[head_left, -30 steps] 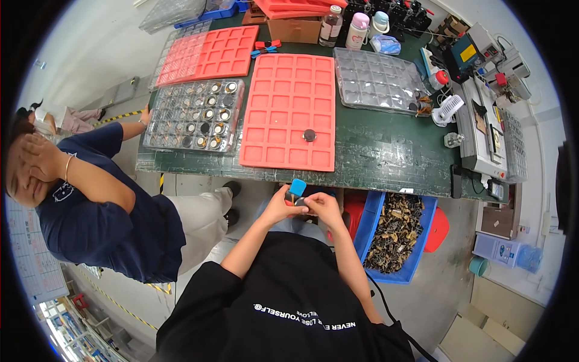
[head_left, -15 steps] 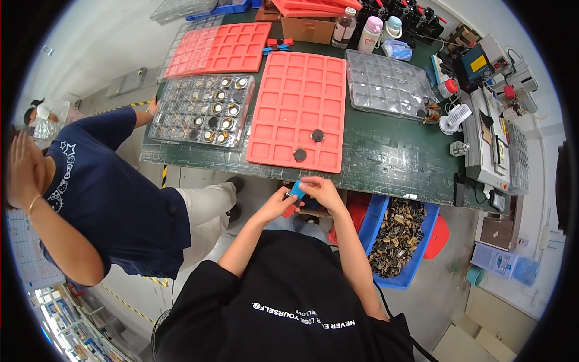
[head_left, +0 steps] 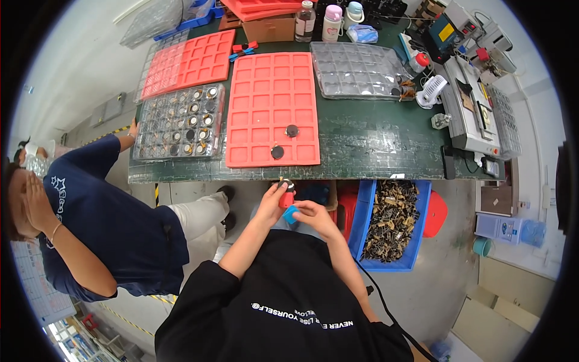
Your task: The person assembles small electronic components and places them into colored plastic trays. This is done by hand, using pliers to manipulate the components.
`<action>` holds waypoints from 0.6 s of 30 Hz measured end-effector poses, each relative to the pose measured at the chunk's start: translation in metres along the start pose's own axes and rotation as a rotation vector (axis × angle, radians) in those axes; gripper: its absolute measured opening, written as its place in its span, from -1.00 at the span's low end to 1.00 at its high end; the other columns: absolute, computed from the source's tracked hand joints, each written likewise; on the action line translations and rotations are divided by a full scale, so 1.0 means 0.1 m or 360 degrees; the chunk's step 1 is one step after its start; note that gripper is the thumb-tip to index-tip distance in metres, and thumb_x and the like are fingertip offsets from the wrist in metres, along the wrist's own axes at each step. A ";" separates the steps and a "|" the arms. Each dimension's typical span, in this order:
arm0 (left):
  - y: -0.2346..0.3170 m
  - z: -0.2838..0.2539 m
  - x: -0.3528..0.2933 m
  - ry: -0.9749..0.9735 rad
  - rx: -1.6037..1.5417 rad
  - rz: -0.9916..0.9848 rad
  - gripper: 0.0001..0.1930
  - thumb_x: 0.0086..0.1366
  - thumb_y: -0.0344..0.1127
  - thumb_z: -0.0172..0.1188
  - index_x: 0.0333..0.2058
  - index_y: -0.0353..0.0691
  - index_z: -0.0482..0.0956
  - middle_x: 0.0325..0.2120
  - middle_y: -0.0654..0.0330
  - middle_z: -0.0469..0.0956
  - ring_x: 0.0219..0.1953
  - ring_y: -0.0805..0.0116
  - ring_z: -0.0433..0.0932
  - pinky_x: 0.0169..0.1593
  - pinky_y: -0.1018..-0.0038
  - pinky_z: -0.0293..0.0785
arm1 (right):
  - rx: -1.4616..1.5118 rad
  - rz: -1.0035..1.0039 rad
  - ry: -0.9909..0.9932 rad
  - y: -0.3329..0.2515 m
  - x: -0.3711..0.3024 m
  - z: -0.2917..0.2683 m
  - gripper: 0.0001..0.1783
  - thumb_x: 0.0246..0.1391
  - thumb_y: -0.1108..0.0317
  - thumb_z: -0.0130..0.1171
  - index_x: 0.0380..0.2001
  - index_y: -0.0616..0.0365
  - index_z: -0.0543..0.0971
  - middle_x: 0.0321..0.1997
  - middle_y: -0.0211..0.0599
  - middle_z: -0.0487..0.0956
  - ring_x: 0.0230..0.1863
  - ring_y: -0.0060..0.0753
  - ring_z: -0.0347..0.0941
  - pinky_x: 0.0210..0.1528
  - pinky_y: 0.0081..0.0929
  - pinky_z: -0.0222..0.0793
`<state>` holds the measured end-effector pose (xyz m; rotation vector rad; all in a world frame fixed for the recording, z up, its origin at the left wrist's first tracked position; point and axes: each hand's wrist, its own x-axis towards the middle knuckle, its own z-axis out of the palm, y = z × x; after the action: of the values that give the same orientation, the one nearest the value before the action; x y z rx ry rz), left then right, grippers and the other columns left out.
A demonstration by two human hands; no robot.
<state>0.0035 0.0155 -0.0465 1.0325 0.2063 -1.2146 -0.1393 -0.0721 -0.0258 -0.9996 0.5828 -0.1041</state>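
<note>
Green workbench (head_left: 374, 142) carries a red compartment tray (head_left: 272, 108) holding two dark round parts (head_left: 284, 140), near its front edge for easy reach. Below it, the left hand (head_left: 271, 204) pinches a small red piece (head_left: 286, 198); the right hand (head_left: 313, 216) grips a blue block (head_left: 291, 214) beside it.

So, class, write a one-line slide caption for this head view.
Left hand holds a small red part, right hand a blue piece, near a red compartment tray.

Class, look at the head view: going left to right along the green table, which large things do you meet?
Clear tray of round parts → red tray holding two dark discs → empty clear tray → small white fan → grey machine.
</note>
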 end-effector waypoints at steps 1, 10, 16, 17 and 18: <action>-0.02 0.04 0.01 0.0036 0.0027 -0.0009 -0.83 0.30 -0.25 0.09 -0.23 -0.19 0.49 -0.38 0.29 0.53 -0.32 0.51 0.50 -0.25 0.54 0.44 | -0.0016 0.0034 -0.0056 -0.04 -0.02 0.05 -0.63 -0.04 0.41 0.30 -0.12 0.20 0.50 -0.16 -0.35 0.54 -0.10 -0.53 0.45 -0.03 -0.55 0.36; -0.04 0.07 0.00 -0.0021 0.0190 -0.0109 -0.82 0.28 -0.22 0.12 -0.22 -0.15 0.52 -0.34 0.35 0.54 -0.33 0.56 0.49 -0.27 0.58 0.42 | -0.0391 -0.0063 -0.0012 -0.07 -0.05 0.00 -0.62 -0.11 0.47 0.33 -0.17 0.30 0.52 -0.28 -0.30 0.59 -0.24 -0.53 0.53 -0.15 -0.60 0.44; 0.20 -0.23 0.35 0.0282 0.0606 0.0262 -0.80 0.26 -0.17 0.15 -0.27 -0.16 0.51 -0.44 0.38 0.52 -0.39 0.56 0.50 -0.42 0.65 0.33 | -0.0688 0.0079 0.0165 0.16 0.02 -0.32 -0.66 -0.15 0.44 0.37 -0.25 0.30 0.55 -0.28 -0.30 0.61 -0.23 -0.52 0.54 -0.16 -0.57 0.45; 0.27 -0.30 0.48 0.0349 0.0856 0.0390 -0.79 0.25 -0.17 0.16 -0.29 -0.19 0.52 -0.48 0.37 0.51 -0.43 0.56 0.50 -0.44 0.66 0.31 | -0.0817 0.0147 0.0218 0.25 0.08 -0.46 -0.65 -0.15 0.40 0.38 -0.25 0.29 0.55 -0.30 -0.29 0.61 -0.23 -0.52 0.54 -0.18 -0.57 0.45; 0.37 -0.44 0.61 0.0423 0.1107 0.0388 -0.79 0.22 -0.25 0.18 -0.24 -0.23 0.54 -0.45 0.31 0.52 -0.43 0.60 0.43 -0.44 0.58 0.34 | -0.0944 0.0212 0.0260 0.32 0.17 -0.55 -0.63 -0.16 0.37 0.39 -0.25 0.28 0.55 -0.32 -0.29 0.61 -0.24 -0.52 0.55 -0.19 -0.56 0.45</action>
<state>0.0749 0.0066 -0.0896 1.7707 -0.1528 -0.9321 -0.1583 -0.1022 -0.0813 -1.5312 0.8542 0.1148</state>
